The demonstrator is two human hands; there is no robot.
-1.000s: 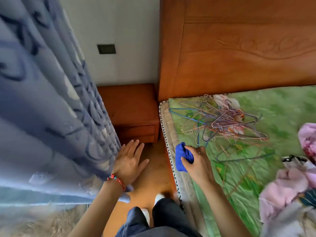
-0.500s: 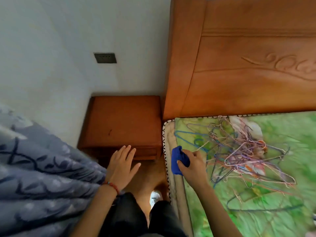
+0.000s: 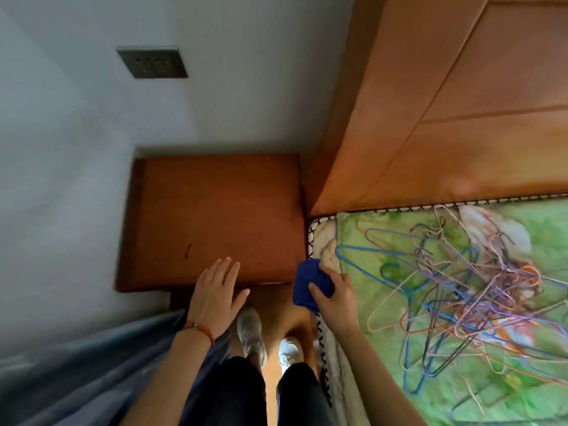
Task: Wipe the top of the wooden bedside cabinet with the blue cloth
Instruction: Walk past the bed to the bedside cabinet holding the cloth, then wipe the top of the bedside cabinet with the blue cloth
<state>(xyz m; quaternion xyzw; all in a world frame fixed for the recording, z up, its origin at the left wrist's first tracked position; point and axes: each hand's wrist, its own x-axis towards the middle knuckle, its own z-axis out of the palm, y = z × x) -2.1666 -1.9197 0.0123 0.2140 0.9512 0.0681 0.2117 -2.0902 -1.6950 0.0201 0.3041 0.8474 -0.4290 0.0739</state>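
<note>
The wooden bedside cabinet [image 3: 215, 216] stands in the corner between the white wall and the bed's headboard; its flat top is bare, with a small dark mark near the front left. My right hand [image 3: 335, 293] grips the bunched blue cloth [image 3: 309, 284] just off the cabinet's front right corner, over the mattress edge. My left hand [image 3: 215, 290] hovers open, fingers spread, with its fingertips over the cabinet's front edge. A red bead bracelet circles my left wrist.
A tall wooden headboard [image 3: 445, 118] rises to the right. The green bedspread [image 3: 538, 404] carries a tangled pile of wire hangers [image 3: 455, 287]. A blue curtain [image 3: 76, 364] hangs at lower left. A wall socket [image 3: 152, 62] sits above the cabinet. My white shoes [image 3: 252, 330] stand on the floor below.
I have stepped closer, so the cabinet top fills more of the view and the curtain has slid to the lower left. Both hands have come forward to the cabinet's front edge.
</note>
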